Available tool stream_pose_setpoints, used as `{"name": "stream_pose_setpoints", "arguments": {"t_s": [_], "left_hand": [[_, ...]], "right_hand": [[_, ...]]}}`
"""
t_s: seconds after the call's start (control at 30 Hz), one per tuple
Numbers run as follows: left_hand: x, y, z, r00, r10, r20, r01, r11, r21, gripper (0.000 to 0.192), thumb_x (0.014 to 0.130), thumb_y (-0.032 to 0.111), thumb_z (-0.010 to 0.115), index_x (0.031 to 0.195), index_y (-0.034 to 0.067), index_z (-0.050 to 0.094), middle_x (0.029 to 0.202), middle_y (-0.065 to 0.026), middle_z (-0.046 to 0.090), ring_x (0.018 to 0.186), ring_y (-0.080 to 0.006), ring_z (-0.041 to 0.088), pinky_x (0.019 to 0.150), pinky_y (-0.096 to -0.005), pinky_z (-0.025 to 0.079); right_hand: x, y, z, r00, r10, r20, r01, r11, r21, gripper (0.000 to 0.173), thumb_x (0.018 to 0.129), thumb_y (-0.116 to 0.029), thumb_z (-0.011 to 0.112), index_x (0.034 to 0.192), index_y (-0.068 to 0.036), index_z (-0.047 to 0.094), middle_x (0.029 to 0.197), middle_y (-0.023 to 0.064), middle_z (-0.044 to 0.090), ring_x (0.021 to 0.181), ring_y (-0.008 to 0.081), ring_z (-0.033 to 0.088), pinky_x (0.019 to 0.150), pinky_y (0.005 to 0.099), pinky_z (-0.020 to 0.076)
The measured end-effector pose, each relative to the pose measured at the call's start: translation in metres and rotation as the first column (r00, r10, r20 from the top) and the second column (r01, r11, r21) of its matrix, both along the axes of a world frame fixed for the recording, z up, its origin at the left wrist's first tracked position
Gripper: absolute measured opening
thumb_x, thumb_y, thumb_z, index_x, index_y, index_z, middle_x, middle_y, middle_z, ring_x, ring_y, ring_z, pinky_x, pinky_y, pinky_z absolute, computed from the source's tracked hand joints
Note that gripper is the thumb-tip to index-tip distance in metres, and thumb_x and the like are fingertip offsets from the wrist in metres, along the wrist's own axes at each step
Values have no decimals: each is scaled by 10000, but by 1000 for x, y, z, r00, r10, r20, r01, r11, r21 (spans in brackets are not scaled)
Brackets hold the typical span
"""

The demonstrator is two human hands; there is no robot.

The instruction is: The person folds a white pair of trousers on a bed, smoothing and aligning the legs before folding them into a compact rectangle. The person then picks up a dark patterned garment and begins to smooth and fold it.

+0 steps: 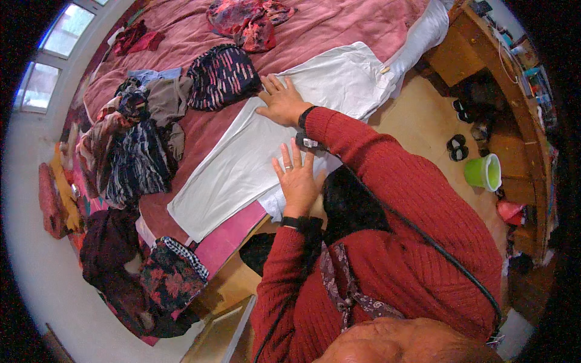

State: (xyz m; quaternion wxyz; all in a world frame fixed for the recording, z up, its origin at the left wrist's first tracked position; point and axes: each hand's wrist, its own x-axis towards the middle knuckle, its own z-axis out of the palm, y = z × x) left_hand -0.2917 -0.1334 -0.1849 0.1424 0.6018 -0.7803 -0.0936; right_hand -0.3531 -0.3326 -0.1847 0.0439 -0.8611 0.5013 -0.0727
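Observation:
A long white cloth garment [227,145], perhaps trousers, lies spread across the bed, wide at the far right and straight-edged at the near left. My right hand [283,102] rests palm down on its middle, fingers spread near the upper edge. Closer to me, my left hand [298,181], with a ring on one finger, is flat over the lower edge, fingers apart. Neither hand grips anything. Pale cloth [272,203] shows beside my left palm. Next to the right wrist is a small black device [309,142] with a cable.
The bed bears a pink blanket [336,22]. A dark patterned folded garment [222,77] lies beyond the white one, with piled clothes [138,159] at the left. A floral garment [172,272] sits near the bed's corner. A green bucket [481,172] and slippers [457,147] are right.

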Motion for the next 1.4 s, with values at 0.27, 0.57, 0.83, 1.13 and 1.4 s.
{"name": "stream_pose_setpoints", "arguments": {"t_s": [0.27, 0.57, 0.83, 1.13, 1.4], "left_hand": [[-1, 5, 4, 999, 20, -32, -18, 998, 58, 785, 731, 427, 769, 1432, 226, 479, 1543, -176, 343, 1464, -400, 211, 1139, -637, 141], [1, 8, 4, 999, 19, -29, -21, 998, -58, 797, 721, 458, 762, 1436, 239, 484, 1569, -154, 311, 1463, -393, 217, 1144, -623, 140], [47, 9, 7, 830, 124, -544, -38, 985, 167, 480, 788, 267, 672, 1229, 78, 646, 1362, -214, 546, 1344, -411, 410, 1129, -556, 248], [140, 59, -12, 895, 442, 59, -438, 896, -67, 633, 914, 536, 537, 1489, 306, 407, 1587, -199, 240, 1473, -440, 136, 1118, -686, 99], [139, 58, -4, 883, 459, 94, -467, 879, 98, 658, 904, 573, 536, 1498, 331, 389, 1609, -183, 198, 1483, -426, 126, 1137, -663, 82]], "right_hand": [[8, -15, 1, 998, -70, 11, 68, 991, 111, 644, 970, -526, 396, 1418, -74, 493, 1613, 190, 176, 1507, 339, 96, 1157, 610, 82], [-1, -16, 35, 970, 33, 243, -95, 964, 248, 609, 975, -473, 401, 1386, -30, 479, 1439, 232, 448, 1345, 389, 419, 1108, 514, 323], [51, 89, 58, 894, 348, 283, -425, 858, 288, 642, 992, -480, 449, 1455, -37, 413, 1527, 261, 329, 1420, 385, 322, 1155, 467, 258], [78, 116, 34, 905, 425, -12, -405, 870, 281, 657, 963, -467, 439, 1516, -130, 328, 1597, 218, 200, 1496, 358, 145, 1146, 652, 91], [104, 96, 32, 939, 343, -33, -324, 911, 255, 671, 961, -458, 444, 1523, -117, 306, 1603, 216, 179, 1485, 372, 172, 1142, 647, 124]]}}
